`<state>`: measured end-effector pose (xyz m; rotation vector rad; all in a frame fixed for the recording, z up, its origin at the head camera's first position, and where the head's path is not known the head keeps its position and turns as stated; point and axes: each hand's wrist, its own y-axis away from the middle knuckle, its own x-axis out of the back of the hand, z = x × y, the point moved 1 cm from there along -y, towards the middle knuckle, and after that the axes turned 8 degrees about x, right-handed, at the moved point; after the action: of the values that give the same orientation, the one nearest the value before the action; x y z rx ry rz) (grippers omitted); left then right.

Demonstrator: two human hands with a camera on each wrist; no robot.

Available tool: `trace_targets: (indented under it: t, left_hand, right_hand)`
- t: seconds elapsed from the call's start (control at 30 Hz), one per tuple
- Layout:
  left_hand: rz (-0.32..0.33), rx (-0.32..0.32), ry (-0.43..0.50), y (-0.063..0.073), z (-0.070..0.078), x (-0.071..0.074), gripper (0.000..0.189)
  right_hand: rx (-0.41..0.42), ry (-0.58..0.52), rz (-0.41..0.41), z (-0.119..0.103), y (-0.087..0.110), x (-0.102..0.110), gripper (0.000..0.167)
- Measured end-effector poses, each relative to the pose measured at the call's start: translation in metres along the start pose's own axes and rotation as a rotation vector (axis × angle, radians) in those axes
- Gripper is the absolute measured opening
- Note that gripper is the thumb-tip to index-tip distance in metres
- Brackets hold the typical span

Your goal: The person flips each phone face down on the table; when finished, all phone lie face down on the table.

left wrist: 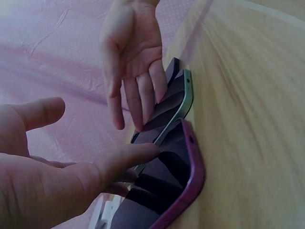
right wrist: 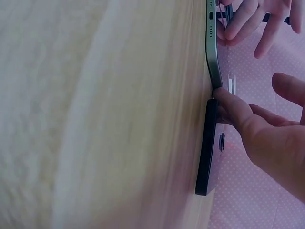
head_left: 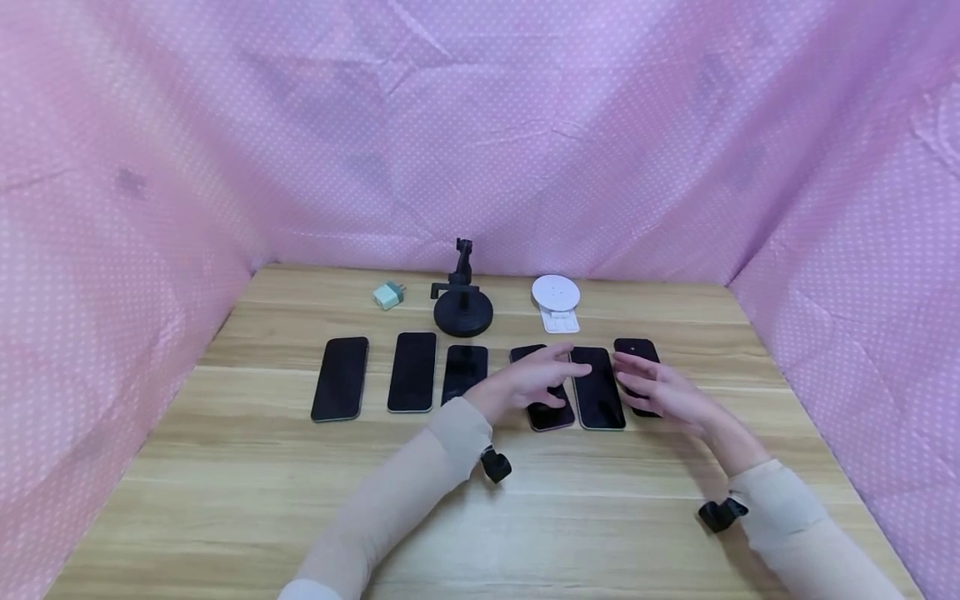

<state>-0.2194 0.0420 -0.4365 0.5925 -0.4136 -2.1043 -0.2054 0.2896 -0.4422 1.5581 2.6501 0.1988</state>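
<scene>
My left hand (head_left: pixel 534 382) reaches over a purple-edged phone (left wrist: pixel 195 174), its fingers spread and holding nothing. To the right of that phone lies a phone with a pale green edge (head_left: pixel 598 392). My right hand (head_left: pixel 667 393) is at the rightmost phone (head_left: pixel 647 350), a black one that shows a small camera bump. In the right wrist view its fingertips (right wrist: pixel 226 99) come down at the gap between the black phone and the green-edged phone; whether they press on either is hard to tell. The right fingers look extended, and they partly cover the black phone.
Further left lie a dark phone (head_left: pixel 465 371), another phone (head_left: pixel 412 372) and a leftmost phone (head_left: pixel 341 379). Behind the row stand a plug adapter (head_left: pixel 388 295), a black phone stand (head_left: pixel 463 312) and a white round stand (head_left: pixel 556 294). Pink dotted cloth (head_left: pixel 480 150) surrounds the wooden table (head_left: pixel 247 500).
</scene>
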Motion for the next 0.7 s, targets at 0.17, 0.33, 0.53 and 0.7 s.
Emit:
trace_targets:
  t: [0.17, 0.33, 0.53, 0.7]
  left_hand:
    - [-0.030, 0.001, 0.017, 0.000, -0.001, 0.001, 0.079]
    - [-0.068, 0.014, 0.064, -0.006, -0.007, -0.005, 0.078]
    - [-0.067, 0.002, 0.087, -0.007, -0.011, -0.010, 0.078]
    - [-0.056, 0.013, 0.090, -0.007, -0.010, -0.013, 0.078]
  right_hand:
    - [0.006, -0.009, -0.019, 0.001, 0.001, -0.002, 0.070]
    - [-0.001, -0.017, -0.029, 0.004, 0.000, -0.001, 0.068]
    - [-0.014, -0.046, -0.035, 0.005, -0.001, 0.003, 0.067]
    - [-0.021, -0.063, -0.050, 0.002, 0.001, 0.003, 0.067]
